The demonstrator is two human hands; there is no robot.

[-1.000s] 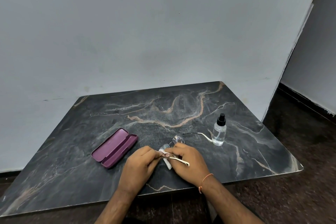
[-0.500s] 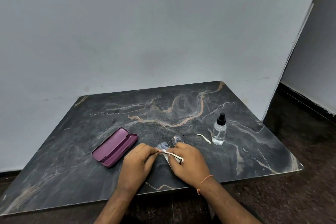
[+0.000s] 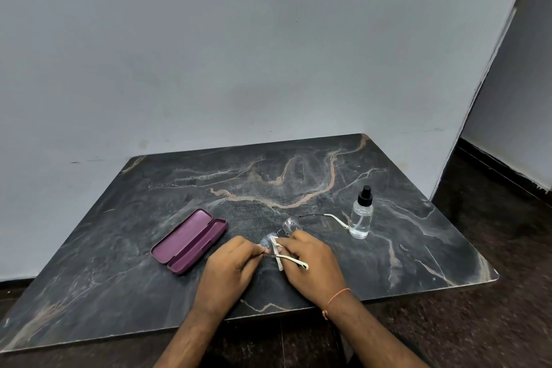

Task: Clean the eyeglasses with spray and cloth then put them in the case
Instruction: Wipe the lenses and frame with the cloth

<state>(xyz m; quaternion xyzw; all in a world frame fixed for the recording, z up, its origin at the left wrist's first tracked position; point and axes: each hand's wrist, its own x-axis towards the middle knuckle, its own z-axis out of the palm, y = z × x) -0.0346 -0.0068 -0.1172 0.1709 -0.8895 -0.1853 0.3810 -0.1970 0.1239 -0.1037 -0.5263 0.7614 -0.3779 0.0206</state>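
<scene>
Rimless eyeglasses (image 3: pixel 291 225) with thin arms and white tips are held low over the dark marble table (image 3: pixel 298 182). My left hand (image 3: pixel 230 269) pinches the frame at the near lens. My right hand (image 3: pixel 313 266) presses a small white cloth (image 3: pixel 276 251) against that lens. One arm (image 3: pixel 325 216) stretches right toward the spray bottle (image 3: pixel 361 216); the other arm's white tip (image 3: pixel 294 261) crosses my right fingers. The purple case (image 3: pixel 189 240) lies open to the left of my hands, with nothing inside.
The clear spray bottle with its black cap stands upright to the right of my hands. The table's back edge meets a grey wall (image 3: pixel 268 54). Dark floor (image 3: pixel 493 233) lies to the right and in front of the table.
The glasses shifted slightly between frames as the cloth was rubbed over the near lens; the near arm's white tip swung in and back out. Both hands stayed in place.
</scene>
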